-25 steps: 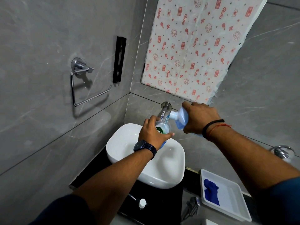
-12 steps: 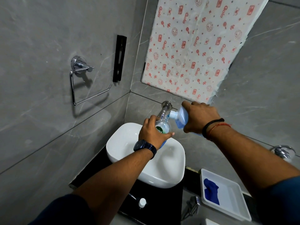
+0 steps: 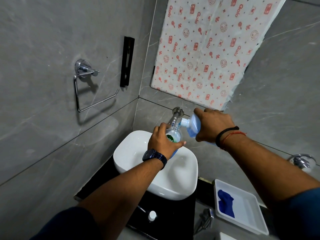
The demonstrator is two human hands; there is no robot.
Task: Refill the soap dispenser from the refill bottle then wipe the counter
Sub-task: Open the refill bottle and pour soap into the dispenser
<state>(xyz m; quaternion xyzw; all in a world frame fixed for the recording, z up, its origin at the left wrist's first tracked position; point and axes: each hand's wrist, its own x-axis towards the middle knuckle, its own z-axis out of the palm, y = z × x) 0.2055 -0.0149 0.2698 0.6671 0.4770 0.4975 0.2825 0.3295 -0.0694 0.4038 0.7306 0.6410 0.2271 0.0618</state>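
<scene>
Head view, single frame.

1. Left hand (image 3: 161,142): closed around the soap dispenser (image 3: 173,135), fingers wrapped about its body, thumb tip showing at the right side. A dark watch (image 3: 154,157) sits on the wrist.
2. Soap dispenser: clear bottle with a green "Dettol" label, held above the rear half of the basin (image 3: 180,172), open neck pointing up and away, just below the wall spout (image 3: 175,116). Blue liquid shows low in the bottle, under the hand.
3. Right hand (image 3: 213,125): closed over the refill bottle (image 3: 194,126), gripping it from above. Black and red bands (image 3: 226,135) circle the wrist.
4. Refill bottle: pale blue, tilted with its white threaded neck toward the left, the mouth right at the dispenser's opening. Whether liquid is flowing cannot be told.
5. Basin: white, rounded square, set on a black counter (image 3: 166,220).
6. White cap (image 3: 152,214): lies on the counter in front of the basin, with a thin tube-like part beside it.
7. White tray (image 3: 247,215): to the right of the basin, well apart from both hands, with a blue cloth (image 3: 225,203) lying at its left end.
8. Wall fittings: chrome ring holder (image 3: 86,84) and black vertical bracket (image 3: 127,61) on the left wall; patterned red-on-white sheet (image 3: 207,49) on the rear wall above the spout.
</scene>
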